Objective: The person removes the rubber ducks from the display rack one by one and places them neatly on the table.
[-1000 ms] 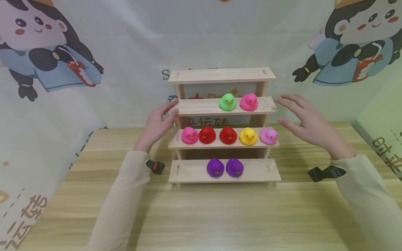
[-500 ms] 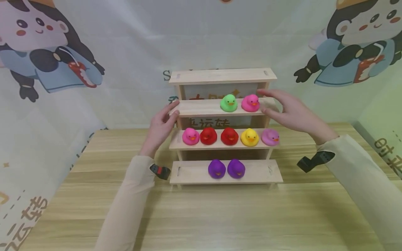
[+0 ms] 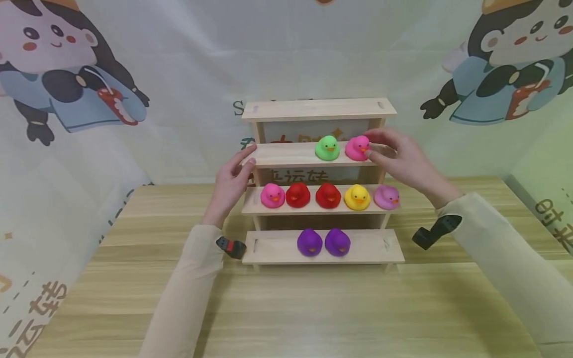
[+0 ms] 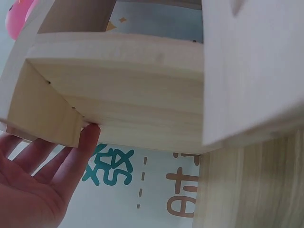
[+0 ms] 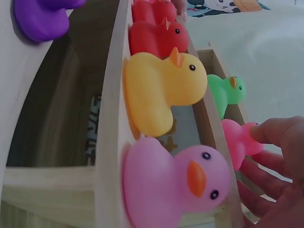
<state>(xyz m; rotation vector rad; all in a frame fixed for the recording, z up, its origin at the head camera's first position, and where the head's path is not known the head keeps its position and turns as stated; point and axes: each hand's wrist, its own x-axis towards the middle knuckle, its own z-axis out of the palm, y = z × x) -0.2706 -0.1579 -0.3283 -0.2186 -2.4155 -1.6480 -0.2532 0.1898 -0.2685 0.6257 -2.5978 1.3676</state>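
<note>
A pink rubber duck (image 3: pixel 356 148) sits at the right of the second shelf board (image 3: pixel 286 154) from the top, beside a green duck (image 3: pixel 327 148). My right hand (image 3: pixel 405 156) pinches the pink duck, thumb in front and fingers behind; the right wrist view shows the thumb (image 5: pixel 275 130) against its head. At the board's left end, my left hand (image 3: pixel 230 184) holds the tiered wooden stand. In the left wrist view its fingers (image 4: pixel 88 142) lie on either side of the wooden end piece (image 4: pixel 45 102).
Another pink duck (image 3: pixel 272 196), two red ducks (image 3: pixel 298 195), a yellow duck (image 3: pixel 357 197) and a light purple duck (image 3: pixel 387 197) line the third board. Two purple ducks (image 3: pixel 310 242) sit on the lowest board. A printed cloth (image 3: pixel 192 74) hangs behind the wood-grain table (image 3: pixel 286 308).
My right hand has moved left from beside the stand to the pink duck, and its thumb and fingers have closed around it. The left hand has stayed at the stand's left end.
</note>
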